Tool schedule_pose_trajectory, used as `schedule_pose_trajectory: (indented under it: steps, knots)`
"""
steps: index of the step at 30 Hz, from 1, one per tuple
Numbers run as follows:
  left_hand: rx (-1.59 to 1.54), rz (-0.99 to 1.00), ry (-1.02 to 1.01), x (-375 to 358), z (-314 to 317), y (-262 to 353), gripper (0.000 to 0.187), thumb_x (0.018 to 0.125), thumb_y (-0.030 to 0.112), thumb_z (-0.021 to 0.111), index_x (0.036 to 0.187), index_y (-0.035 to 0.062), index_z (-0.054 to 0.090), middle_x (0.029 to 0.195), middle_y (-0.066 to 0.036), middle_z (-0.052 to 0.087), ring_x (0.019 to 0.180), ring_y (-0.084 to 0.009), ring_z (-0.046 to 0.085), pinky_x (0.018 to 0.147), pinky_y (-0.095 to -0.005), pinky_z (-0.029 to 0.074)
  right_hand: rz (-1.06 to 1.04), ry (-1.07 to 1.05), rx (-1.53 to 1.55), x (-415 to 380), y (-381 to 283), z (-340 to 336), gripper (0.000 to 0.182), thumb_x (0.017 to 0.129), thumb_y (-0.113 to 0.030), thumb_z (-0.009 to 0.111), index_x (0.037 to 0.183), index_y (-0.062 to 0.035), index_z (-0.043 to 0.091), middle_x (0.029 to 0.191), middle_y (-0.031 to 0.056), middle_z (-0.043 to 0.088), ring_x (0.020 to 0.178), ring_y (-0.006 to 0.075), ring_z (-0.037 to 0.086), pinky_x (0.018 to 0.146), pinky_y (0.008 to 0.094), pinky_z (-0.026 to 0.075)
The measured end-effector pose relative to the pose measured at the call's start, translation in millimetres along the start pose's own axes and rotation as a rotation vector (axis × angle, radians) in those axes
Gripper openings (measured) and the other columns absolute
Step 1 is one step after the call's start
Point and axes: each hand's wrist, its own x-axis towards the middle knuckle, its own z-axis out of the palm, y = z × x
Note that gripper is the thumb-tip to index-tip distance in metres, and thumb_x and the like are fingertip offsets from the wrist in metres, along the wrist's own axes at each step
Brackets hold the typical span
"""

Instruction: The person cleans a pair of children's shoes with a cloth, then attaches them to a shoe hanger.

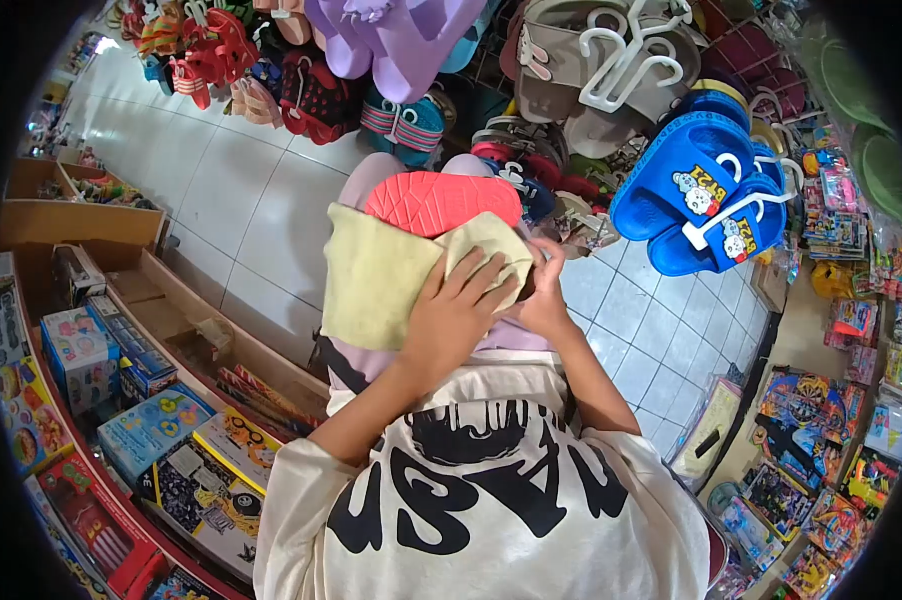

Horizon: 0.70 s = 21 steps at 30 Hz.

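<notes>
A coral-red sandal [441, 200] lies across my lap, its patterned sole facing up. Below it a pale yellow cloth [376, 285] is spread over my thighs, with one part folded up against the sandal's lower edge. My left hand [463, 300] is on that folded part, fingers curved over the cloth and pressing it down. At the right end of the bundle, my right hand [543, 295] is closed around an edge, thumb raised; the cloth mostly hides what it grips, which looks like part of the sandal.
Blue sandals [701, 190] hang at the right on white hangers. Purple clogs [396, 40] and grey slippers [571, 70] hang ahead. Boxed toys [156, 425] fill the shelf at my left; packaged toys [811, 400] line the right. White floor tiles [261, 200] show between.
</notes>
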Motion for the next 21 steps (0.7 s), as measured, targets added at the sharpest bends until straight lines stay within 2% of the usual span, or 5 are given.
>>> schedule_pose_trajectory:
  steps: [8,13,17,20,21]
  knots:
    - [-0.205,0.027,0.084,-40.0,-37.2,-44.8,0.017,0.077,0.020,0.069,0.088,0.0071,0.065,0.097,-0.007,0.062,0.098,-0.0252,0.057,0.089,-0.0423,0.045,-0.131,-0.081,0.034,12.0,-9.3,4.2,0.099,0.059,-0.011,0.091,0.126,-0.0129,0.018,0.129,0.0206,0.046,0.119,0.0296,0.049,0.100,0.0432,0.041]
    - [-0.613,-0.177,0.477,-59.8,-50.0,-105.1,0.015,0.079,0.014,0.066,0.077,-0.0003,0.063,0.077,-0.013,0.061,0.071,-0.0249,0.061,0.074,-0.0373,0.049,-0.167,-0.107,-0.116,12.6,-26.4,-3.6,0.093,0.059,-0.013,0.091,0.126,-0.0095,0.027,0.131,0.0184,0.046,0.121,0.0311,0.049,0.104,0.0441,0.039]
    - [-0.969,-0.675,0.986,-41.0,-107.9,-136.0,0.024,0.094,0.016,0.052,0.098,-0.0047,0.064,0.088,-0.010,0.066,0.076,-0.0163,0.061,0.075,-0.0288,0.049,-0.186,-0.169,-0.249,39.4,-72.4,-32.2,0.083,0.063,-0.022,0.088,0.129,-0.0074,0.040,0.135,0.0166,0.045,0.126,0.0327,0.044,0.107,0.0446,0.034]
    - [-0.927,-0.786,0.999,-3.8,-111.8,-120.8,0.028,0.095,0.020,0.051,0.104,-0.0037,0.063,0.099,-0.010,0.066,0.088,-0.0206,0.061,0.083,-0.0321,0.047,-0.212,-0.111,-0.361,75.7,-76.3,-38.4,0.075,0.068,-0.033,0.083,0.129,-0.0100,0.047,0.136,0.0139,0.045,0.130,0.0324,0.040,0.106,0.0459,0.031]
    - [-0.801,-0.600,0.775,6.2,-104.5,-121.3,0.027,0.094,0.020,0.052,0.106,-0.0018,0.064,0.105,-0.011,0.065,0.097,-0.0226,0.057,0.089,-0.0341,0.043,-0.210,-0.181,-0.450,93.9,-72.2,-37.6,0.075,0.068,-0.035,0.082,0.129,-0.0097,0.048,0.137,0.0131,0.045,0.130,0.0314,0.040,0.105,0.0457,0.030]
